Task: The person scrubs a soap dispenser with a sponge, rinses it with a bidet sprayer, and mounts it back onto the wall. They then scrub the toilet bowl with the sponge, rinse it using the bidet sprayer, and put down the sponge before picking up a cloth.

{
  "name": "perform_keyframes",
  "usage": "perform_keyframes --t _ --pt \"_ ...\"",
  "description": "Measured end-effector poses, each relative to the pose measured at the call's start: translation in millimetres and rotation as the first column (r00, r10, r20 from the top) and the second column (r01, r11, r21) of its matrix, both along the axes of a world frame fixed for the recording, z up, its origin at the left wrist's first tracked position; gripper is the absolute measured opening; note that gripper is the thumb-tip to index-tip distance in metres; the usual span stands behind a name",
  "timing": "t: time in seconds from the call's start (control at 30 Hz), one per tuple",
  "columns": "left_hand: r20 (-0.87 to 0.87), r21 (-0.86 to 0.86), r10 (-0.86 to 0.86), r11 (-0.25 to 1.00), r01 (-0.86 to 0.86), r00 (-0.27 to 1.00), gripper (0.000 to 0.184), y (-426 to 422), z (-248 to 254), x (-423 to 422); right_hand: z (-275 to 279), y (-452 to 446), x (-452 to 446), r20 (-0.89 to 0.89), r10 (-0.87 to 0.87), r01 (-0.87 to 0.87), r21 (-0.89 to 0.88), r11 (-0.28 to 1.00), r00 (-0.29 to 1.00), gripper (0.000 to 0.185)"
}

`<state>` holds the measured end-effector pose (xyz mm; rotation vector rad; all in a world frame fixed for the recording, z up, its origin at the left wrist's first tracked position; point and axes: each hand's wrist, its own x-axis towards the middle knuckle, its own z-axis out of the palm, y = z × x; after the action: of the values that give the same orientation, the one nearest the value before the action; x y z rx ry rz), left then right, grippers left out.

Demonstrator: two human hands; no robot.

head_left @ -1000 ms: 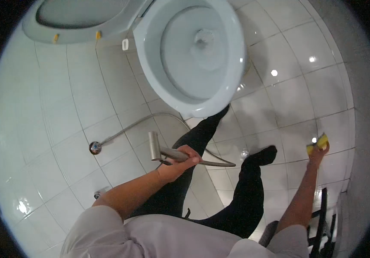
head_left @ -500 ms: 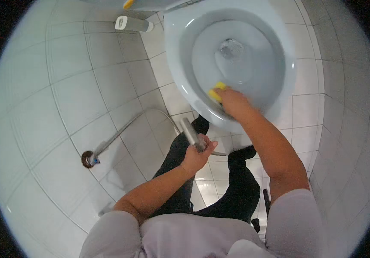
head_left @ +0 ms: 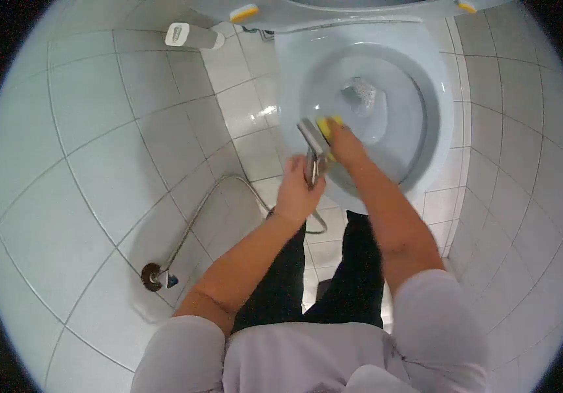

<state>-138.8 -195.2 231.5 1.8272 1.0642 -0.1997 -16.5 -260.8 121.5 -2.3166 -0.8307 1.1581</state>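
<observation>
My left hand (head_left: 298,191) is wrapped round the handle of a silver bidet sprayer (head_left: 311,136), whose head tilts over the near left rim of the toilet (head_left: 444,124). Right beside the sprayer head, my right hand (head_left: 348,145) grips a yellow sponge (head_left: 328,123) above the bowl. Sprayer and sponge overlap in view, and I cannot tell whether they touch. Frothy water shows in the bottom of the bowl. From the sprayer a flexible metal hose (head_left: 196,213) loops down and across to a wall valve (head_left: 158,278) at the left.
The toilet's raised seat (head_left: 353,14), with yellow bumpers (head_left: 245,13), stands at the back. A white and grey bottle (head_left: 194,37) is at the back left. Tiled walls (head_left: 85,150) close in on both sides, and my legs (head_left: 357,275) are just before the toilet.
My left hand has lifted the sprayer from in front of the toilet to over its rim. My right hand keeps the sponge near the bowl's left side. The view has shifted slightly.
</observation>
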Motion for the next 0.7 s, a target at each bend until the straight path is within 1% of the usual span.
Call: perform_keyframes --t 0.03,0.07,0.1,0.13,0.17,0.2,0.23,0.27,0.3,0.33,0.37,0.4,0.43,0.47,0.5,0.57,0.6,0.63,0.67,0.7 --pt "0.019 0.191 -0.098 0.977 0.093 0.995 0.038 8 -4 6 6 11 -2 0.002 0.011 -0.011 -0.009 1.0 1.0 0.051" --pt "0.017 0.38 -0.191 0.909 0.17 0.981 0.039 18 -7 12 16 21 -1 0.018 -0.008 0.007 0.017 1.0 1.0 0.051" --pt "0.007 0.366 -0.181 0.916 0.166 0.984 0.039 26 -10 16 22 20 -6 0.018 -0.033 0.032 0.034 0.999 0.999 0.051" --pt "0.065 0.532 -0.289 0.82 0.212 0.955 0.041 33 -12 18 16 -13 -14 -0.009 0.095 -0.095 -0.038 0.995 0.995 0.051" --pt "0.116 0.697 -0.397 0.685 0.21 0.91 0.044 40 -14 23 8 -46 -9 -0.024 0.227 -0.229 -0.089 0.969 0.974 0.051" --pt "0.119 0.7 -0.388 0.685 0.199 0.914 0.044 40 -21 21 11 -62 1 -0.018 0.238 -0.239 -0.087 0.967 0.971 0.051" --pt "0.258 0.442 -0.231 0.892 0.098 0.938 0.042 37 -28 14 16 -75 8 -0.049 0.293 -0.297 -0.197 0.934 0.955 0.05" --pt "0.342 0.128 -0.033 0.992 -0.012 0.939 0.039 31 -36 8 18 -84 13 -0.084 0.345 -0.354 -0.303 0.885 0.935 0.05" --pt "0.343 0.13 -0.032 0.991 -0.013 0.939 0.039 28 -29 9 16 -70 11 -0.068 0.33 -0.335 -0.276 0.901 0.942 0.048" --pt "0.394 -0.057 0.113 0.993 -0.099 0.912 0.037 24 -16 9 13 -42 6 -0.049 0.31 -0.312 -0.251 0.916 0.949 0.047" --pt "0.413 -0.246 0.267 0.953 -0.175 0.871 0.034 18 -9 8 9 -3 -1 -0.044 0.122 -0.128 -0.204 0.971 0.992 0.046" --pt "0.414 -0.246 0.271 0.953 -0.18 0.869 0.034 15 -16 0 7 25 -5 -0.049 -0.068 0.06 -0.156 0.986 0.997 0.045" --pt "0.448 0.053 -0.011 0.998 -0.014 0.894 0.031 15 -25 -12 4 30 -5 -0.048 -0.058 0.05 -0.154 0.987 0.997 0.045" --pt "0.393 0.344 -0.286 0.927 0.149 0.874 0.029 11 -34 -22 3 32 -6 -0.039 -0.059 0.054 -0.114 0.992 0.998 0.043" --pt "0.391 0.33 -0.278 0.932 0.149 0.877 0.026 6 -29 -25 4 28 -11 -0.038 -0.069 0.065 -0.085 0.994 0.997 0.041" --pt "0.416 0.304 -0.265 0.942 0.142 0.87 0.024 -4 -31 -30 15 -28 -12 -0.04 0.155 -0.159 -0.154 0.975 0.987 0.039" --pt "0.439 0.285 -0.256 0.949 0.137 0.861 0.023 -9 -34 -33 15 -42 0 -0.04 0.165 -0.169 -0.157 0.973 0.986 0.039" --pt "0.507 0.206 -0.154 0.977 0.055 0.848 0.018 -15 -37 -33 17 -53 13 -0.1 0.275 -0.292 -0.263 0.92 0.956 0.036" --pt "0.51 0.208 -0.152 0.977 0.05 0.846 0.018 -19 -38 -36 16 -57 19 -0.167 0.369 -0.405 -0.355 0.843 0.914 0.034" --pt "0.407 0.264 -0.223 0.957 0.12 0.886 0.017 -20 -30 -33 8 -44 14 -0.156 0.368 -0.399 -0.353 0.846 0.917 0.034"
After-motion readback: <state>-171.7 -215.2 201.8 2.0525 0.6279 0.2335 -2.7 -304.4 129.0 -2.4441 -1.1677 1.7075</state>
